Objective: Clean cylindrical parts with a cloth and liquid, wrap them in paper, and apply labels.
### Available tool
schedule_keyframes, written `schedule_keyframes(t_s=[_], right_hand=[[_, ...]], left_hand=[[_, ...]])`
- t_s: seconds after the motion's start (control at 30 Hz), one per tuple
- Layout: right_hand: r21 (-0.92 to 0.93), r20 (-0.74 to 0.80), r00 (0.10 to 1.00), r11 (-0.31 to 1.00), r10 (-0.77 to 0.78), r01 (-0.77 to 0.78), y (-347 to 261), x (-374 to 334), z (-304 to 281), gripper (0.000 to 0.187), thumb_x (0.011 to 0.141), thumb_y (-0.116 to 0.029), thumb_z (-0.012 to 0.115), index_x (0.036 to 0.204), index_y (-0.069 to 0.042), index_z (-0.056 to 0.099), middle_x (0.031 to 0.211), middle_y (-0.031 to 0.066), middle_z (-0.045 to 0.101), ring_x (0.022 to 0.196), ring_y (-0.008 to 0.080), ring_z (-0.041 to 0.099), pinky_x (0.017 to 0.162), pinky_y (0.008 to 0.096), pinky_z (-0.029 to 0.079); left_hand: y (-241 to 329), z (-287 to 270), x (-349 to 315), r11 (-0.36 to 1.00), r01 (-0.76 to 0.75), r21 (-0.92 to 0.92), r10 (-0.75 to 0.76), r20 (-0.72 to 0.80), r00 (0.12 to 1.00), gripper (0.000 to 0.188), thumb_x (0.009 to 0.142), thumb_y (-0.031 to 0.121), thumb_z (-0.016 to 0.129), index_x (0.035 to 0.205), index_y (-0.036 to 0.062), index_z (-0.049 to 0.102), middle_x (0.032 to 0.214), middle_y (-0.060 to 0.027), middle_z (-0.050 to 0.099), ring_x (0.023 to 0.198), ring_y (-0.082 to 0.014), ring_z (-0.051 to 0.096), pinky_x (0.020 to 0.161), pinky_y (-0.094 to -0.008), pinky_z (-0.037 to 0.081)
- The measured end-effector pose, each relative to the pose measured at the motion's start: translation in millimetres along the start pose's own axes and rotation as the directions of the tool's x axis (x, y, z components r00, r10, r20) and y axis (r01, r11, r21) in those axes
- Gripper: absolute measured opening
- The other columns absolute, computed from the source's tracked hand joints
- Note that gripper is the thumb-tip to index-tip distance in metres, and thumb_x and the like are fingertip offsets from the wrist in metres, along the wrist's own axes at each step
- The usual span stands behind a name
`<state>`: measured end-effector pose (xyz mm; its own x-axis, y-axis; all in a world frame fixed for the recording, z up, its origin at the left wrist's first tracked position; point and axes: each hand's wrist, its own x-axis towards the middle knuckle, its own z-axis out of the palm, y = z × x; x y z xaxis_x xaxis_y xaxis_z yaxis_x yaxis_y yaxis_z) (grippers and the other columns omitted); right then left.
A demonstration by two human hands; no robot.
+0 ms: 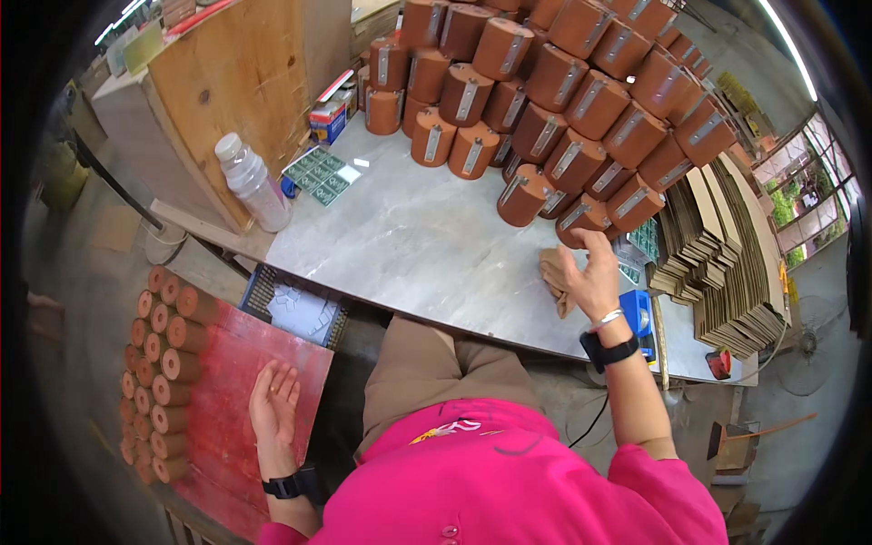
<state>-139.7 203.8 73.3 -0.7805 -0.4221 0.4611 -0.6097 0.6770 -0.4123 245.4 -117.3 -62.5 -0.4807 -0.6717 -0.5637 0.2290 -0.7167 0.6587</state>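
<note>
My right hand (592, 277) is over the right part of the grey tabletop, fingers curved and apart, with nothing visible in it. Its fingertips are close to a terracotta cylinder (583, 216) at the front of the stack; whether they touch is unclear. Beside the thumb lies a crumpled tan cloth (556, 283). My left hand (275, 400) is low at the left, palm turned up, fingers stretched and holding nothing, above a red board (241, 381). Several reddish-brown cylinders with holes in their ends (171, 363) are piled on that board's left side.
Terracotta cylinders with metal strips (545, 77) are stacked high across the table's back. At right stand cardboard stacks (727, 263) and a blue device (636, 318). A plastic bottle (254, 182), green label sheet (320, 174) and wooden cabinet (227, 91) are at left; below, a crate (295, 309) holds white pieces.
</note>
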Motion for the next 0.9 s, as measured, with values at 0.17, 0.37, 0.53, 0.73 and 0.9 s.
schedule_keyframes(t_s=[0.17,0.37,0.53,0.73,0.9], right_hand=[[-0.008,-0.234,0.958,0.986,-0.163,0.166,-14,28,-18,0.041,0.078,-0.014,0.072,0.114,0.000,0.059,0.109,0.0197,0.061,0.103,0.0376,0.058,0.090,0.0422,0.047],[0.171,-0.529,0.848,0.984,0.044,0.056,-22,48,-153,0.058,0.086,-0.018,0.073,0.134,0.000,0.047,0.123,0.0178,0.058,0.111,0.0285,0.058,0.093,0.0393,0.046],[0.010,-0.600,0.798,0.998,0.054,-0.059,13,98,-185,0.085,0.085,-0.033,0.075,0.146,0.006,0.030,0.140,0.0299,0.045,0.127,0.0387,0.049,0.105,0.0436,0.041],[-0.081,-0.544,0.820,0.961,0.179,-0.264,58,162,-157,0.120,0.070,-0.050,0.082,0.147,0.014,0.016,0.138,0.0366,0.043,0.128,0.0434,0.047,0.106,0.0422,0.040],[0.123,-0.530,0.818,0.975,0.224,-0.187,73,179,-149,0.107,0.069,-0.044,0.084,0.144,0.009,0.028,0.120,0.0316,0.060,0.112,0.0407,0.061,0.095,0.0419,0.049]], left_hand=[[6,74,-15,0.978,-0.136,0.156,0.104,0.198,0.975,0.024,0.097,0.022,0.057,0.116,0.0063,0.057,0.106,-0.0074,0.063,0.099,-0.0203,0.061,0.085,-0.0331,0.048],[-11,72,-23,0.977,-0.113,0.182,0.084,0.159,0.984,0.021,0.097,0.019,0.058,0.113,0.0059,0.058,0.101,-0.0082,0.064,0.095,-0.0206,0.063,0.080,-0.0312,0.050],[-18,94,-13,0.980,-0.049,0.193,0.027,0.119,0.993,0.020,0.095,0.018,0.059,0.111,0.0058,0.059,0.099,-0.0085,0.064,0.092,-0.0210,0.063,0.078,-0.0320,0.050],[-23,120,-11,0.961,-0.100,0.258,0.038,0.235,0.971,0.021,0.092,0.021,0.063,0.109,0.0086,0.060,0.099,-0.0068,0.065,0.093,-0.0211,0.064,0.078,-0.0330,0.050],[-25,117,-28,0.968,-0.111,0.223,0.059,0.224,0.973,0.022,0.093,0.017,0.064,0.112,0.0050,0.059,0.100,-0.0089,0.066,0.089,-0.0198,0.065,0.075,-0.0291,0.050]])
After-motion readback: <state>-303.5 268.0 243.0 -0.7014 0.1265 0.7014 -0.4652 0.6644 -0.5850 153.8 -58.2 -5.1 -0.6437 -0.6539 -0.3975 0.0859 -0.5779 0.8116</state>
